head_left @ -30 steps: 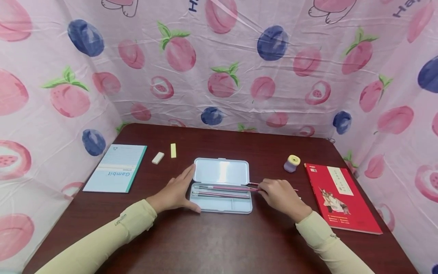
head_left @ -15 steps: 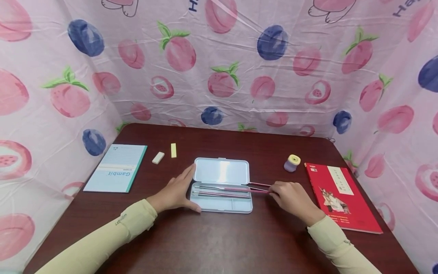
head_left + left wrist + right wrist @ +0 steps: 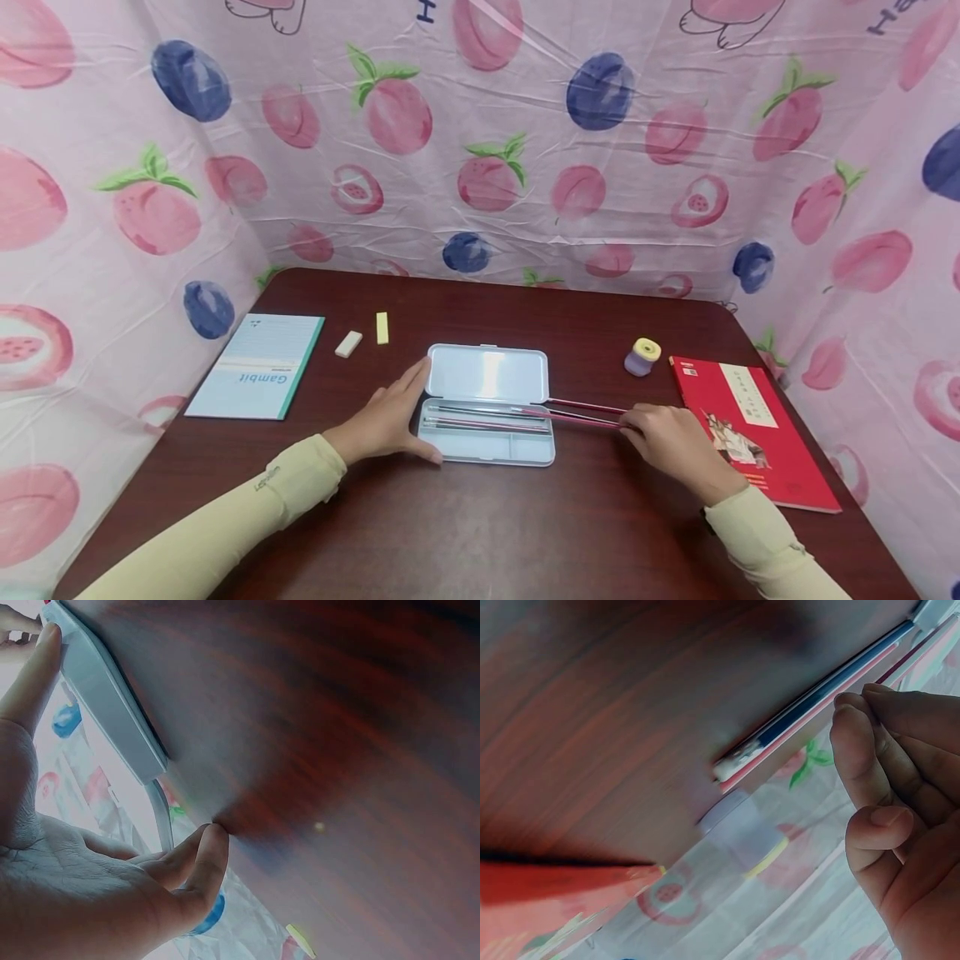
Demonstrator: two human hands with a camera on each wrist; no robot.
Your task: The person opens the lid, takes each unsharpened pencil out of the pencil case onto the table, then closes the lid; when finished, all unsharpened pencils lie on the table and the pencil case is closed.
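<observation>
An open light-blue pencil case (image 3: 457,452) holds several pencils (image 3: 480,425) lengthwise in its tray. My left hand (image 3: 382,421) spans the case's left end, thumb at the front corner and fingers beside the raised lid (image 3: 450,371). In the left wrist view its thumb (image 3: 37,682) lies against the case wall (image 3: 112,705). My right hand (image 3: 671,437) pinches the end of a thin pink pencil (image 3: 573,416), whose other end still overlaps the tray. Behind it, a dark pencil with a white eraser and a pink one (image 3: 810,709) lie on the table, partly hidden by the hand in the head view.
A red book (image 3: 757,433) lies at the right, with a purple-and-yellow sharpener-like object (image 3: 642,357) behind the right hand. At the left are a Gambit notebook (image 3: 255,367), a white eraser (image 3: 348,344) and a yellow strip (image 3: 382,327). A printed curtain surrounds the table.
My right hand has moved rightward, drawing the pink pencil partly out over the case's right edge. The left hand has stayed at the case's left end.
</observation>
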